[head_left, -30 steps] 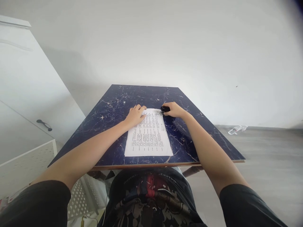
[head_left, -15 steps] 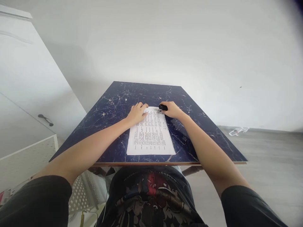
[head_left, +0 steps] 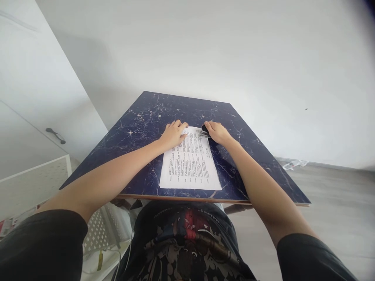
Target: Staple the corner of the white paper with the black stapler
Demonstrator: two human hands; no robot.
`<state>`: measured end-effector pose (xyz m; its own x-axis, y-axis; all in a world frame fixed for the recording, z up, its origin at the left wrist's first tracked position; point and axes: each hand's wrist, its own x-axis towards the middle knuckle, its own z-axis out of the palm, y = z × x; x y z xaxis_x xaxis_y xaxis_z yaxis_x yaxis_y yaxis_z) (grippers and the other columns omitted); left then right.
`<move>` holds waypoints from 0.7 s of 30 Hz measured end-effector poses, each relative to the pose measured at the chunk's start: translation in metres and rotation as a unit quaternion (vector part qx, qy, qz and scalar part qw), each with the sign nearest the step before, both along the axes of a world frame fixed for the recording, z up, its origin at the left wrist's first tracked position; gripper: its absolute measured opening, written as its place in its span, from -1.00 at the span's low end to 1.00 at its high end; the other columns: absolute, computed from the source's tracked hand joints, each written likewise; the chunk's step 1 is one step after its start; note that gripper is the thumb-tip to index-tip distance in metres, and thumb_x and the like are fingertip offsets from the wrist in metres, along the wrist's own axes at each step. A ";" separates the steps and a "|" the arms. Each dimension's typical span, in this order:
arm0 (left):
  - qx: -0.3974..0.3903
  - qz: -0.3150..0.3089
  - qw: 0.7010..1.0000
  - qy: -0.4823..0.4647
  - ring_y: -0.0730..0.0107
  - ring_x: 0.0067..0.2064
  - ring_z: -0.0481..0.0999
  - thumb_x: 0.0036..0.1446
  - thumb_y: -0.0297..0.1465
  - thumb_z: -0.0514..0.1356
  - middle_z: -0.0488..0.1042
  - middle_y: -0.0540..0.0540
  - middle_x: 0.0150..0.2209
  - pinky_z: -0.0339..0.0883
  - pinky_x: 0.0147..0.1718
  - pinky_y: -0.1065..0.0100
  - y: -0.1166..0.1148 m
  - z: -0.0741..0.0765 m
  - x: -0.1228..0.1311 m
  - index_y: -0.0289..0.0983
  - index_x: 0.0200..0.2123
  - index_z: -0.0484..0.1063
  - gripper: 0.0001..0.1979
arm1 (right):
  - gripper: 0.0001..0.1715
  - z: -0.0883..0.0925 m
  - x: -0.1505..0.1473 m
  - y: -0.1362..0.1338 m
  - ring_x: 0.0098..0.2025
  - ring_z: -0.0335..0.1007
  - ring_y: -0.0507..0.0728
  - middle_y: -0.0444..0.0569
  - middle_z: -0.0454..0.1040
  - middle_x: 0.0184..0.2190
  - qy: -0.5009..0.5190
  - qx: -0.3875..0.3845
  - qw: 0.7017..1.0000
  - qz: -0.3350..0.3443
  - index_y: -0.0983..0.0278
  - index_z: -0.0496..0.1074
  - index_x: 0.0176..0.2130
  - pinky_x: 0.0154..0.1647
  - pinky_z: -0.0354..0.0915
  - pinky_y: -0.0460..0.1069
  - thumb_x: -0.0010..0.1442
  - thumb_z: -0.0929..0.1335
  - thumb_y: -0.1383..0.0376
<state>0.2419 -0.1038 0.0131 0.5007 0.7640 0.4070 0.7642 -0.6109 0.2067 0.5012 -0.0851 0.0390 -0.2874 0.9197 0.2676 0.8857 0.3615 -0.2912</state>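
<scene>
Printed paper (head_left: 191, 168) lies on the dark blue marbled table (head_left: 140, 171), its near edge close to the table's front; whether it is one sheet or a stack I cannot tell. My left hand (head_left: 173, 134) rests on the paper's far left corner, fingers spread. At the far right corner, my right hand (head_left: 217, 132) is wrapped around a black stapler (head_left: 204, 129). The stapler's metal lower part reaches over the paper's edge. My palm and fingers hide the rest of it.
A small pale object (head_left: 159, 116) lies on the table beyond my left hand. White cabinet doors with a dark handle (head_left: 55, 135) stand at left. Clear plastic packaging (head_left: 295, 164) lies on the floor at right, by the wall. A perforated white basket (head_left: 101, 232) sits below the table.
The view has shifted slightly. My right hand has turned a little on the stapler, so more of its metal part shows. My left hand stays on the paper.
</scene>
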 end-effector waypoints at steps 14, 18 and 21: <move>0.000 0.000 1.000 -0.003 -0.05 0.10 0.40 0.36 -0.37 0.14 0.38 -0.26 0.04 0.28 0.10 -0.08 -0.001 -0.001 0.004 -0.23 0.18 0.33 -0.65 | -0.32 0.002 -0.008 -0.006 -0.02 0.51 0.31 0.14 0.61 -0.09 -0.098 0.022 0.995 -0.010 0.23 0.52 -0.13 -0.09 0.28 0.09 0.54 -0.02 0.04; 0.000 0.002 1.000 0.000 -0.05 0.11 0.39 0.35 -0.37 0.14 0.38 -0.26 0.04 0.28 0.09 -0.07 -0.001 -0.001 0.004 -0.22 0.19 0.33 -0.64 | -0.35 0.003 -0.010 -0.009 -0.03 0.51 0.30 0.14 0.62 -0.10 -0.113 0.028 0.993 -0.010 0.23 0.50 -0.15 -0.09 0.28 0.09 0.55 -0.01 0.06; -0.003 0.001 1.000 -0.003 -0.06 0.11 0.39 0.35 -0.38 0.14 0.37 -0.26 0.04 0.27 0.10 -0.06 -0.002 -0.001 0.004 -0.22 0.18 0.33 -0.65 | -0.36 0.003 -0.011 -0.010 -0.02 0.50 0.30 0.14 0.62 -0.10 -0.126 0.030 0.992 -0.011 0.23 0.50 -0.16 -0.06 0.28 0.10 0.54 -0.01 0.08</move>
<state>0.2459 -0.1056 0.0124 0.4967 0.7671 0.4060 0.7639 -0.6084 0.2151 0.4898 -0.0954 0.0420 -0.3313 0.9112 0.2449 0.9358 0.3505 -0.0383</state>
